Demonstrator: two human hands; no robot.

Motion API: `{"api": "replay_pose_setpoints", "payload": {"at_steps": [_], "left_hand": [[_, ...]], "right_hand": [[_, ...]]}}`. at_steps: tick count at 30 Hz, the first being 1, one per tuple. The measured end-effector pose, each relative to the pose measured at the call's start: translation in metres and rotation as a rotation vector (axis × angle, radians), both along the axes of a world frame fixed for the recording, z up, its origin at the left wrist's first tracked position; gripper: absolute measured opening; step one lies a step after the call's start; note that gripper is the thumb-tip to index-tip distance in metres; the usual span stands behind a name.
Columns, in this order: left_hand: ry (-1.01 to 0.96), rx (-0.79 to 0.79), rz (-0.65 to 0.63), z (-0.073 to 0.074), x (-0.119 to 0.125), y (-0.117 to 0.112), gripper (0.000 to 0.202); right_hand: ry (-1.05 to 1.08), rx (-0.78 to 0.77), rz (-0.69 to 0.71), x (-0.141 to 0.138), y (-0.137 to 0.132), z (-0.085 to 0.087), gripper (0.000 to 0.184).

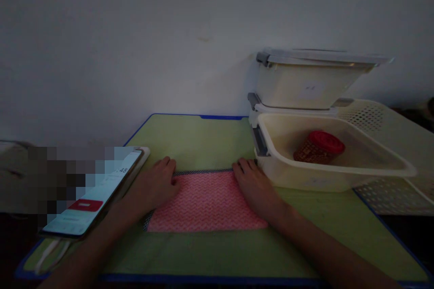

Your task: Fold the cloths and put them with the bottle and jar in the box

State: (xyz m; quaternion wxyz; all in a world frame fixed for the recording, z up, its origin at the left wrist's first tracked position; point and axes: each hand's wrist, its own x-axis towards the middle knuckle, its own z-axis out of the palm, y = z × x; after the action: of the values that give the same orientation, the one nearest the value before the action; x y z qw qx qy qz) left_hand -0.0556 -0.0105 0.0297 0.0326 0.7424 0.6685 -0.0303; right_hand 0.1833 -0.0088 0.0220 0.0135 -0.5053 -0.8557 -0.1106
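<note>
A pink cloth with a zigzag pattern [206, 203] lies flat on the green table top [190, 142]. Dark checked trim shows along its far edge and at its near left corner. My left hand [161, 185] rests at the far left corner, thumb apart from the fingers and palm down. Over the far right corner lies my right hand [256, 187], its fingers stretched out on the cloth beside the white bin. Both hands are open, and the cloth beneath them is partly hidden.
The white bin [315, 180] at right holds a red rolled item [322, 144]. Behind it stand a lidded container [298, 83] and a perforated white basket [393, 122]. A lit phone [98, 194] with a cable is propped at left. A pale wall rises behind the table.
</note>
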Motion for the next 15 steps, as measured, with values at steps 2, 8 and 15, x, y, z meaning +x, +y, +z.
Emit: {"api": "replay_pose_setpoints", "payload": {"at_steps": [2,8,15], "left_hand": [[-0.03,-0.021,0.015,0.0,-0.003,0.002,0.014],[-0.227,-0.026,0.087,-0.008,-0.008,0.007,0.017],[-0.526,0.242,0.083,-0.018,-0.009,0.011,0.033]], "right_hand": [[0.025,0.033,0.04,0.001,0.001,-0.003,0.024],[0.085,0.001,0.041,0.003,0.0,-0.005,0.022],[0.207,-0.108,0.007,0.004,-0.005,-0.001,0.023]]}}
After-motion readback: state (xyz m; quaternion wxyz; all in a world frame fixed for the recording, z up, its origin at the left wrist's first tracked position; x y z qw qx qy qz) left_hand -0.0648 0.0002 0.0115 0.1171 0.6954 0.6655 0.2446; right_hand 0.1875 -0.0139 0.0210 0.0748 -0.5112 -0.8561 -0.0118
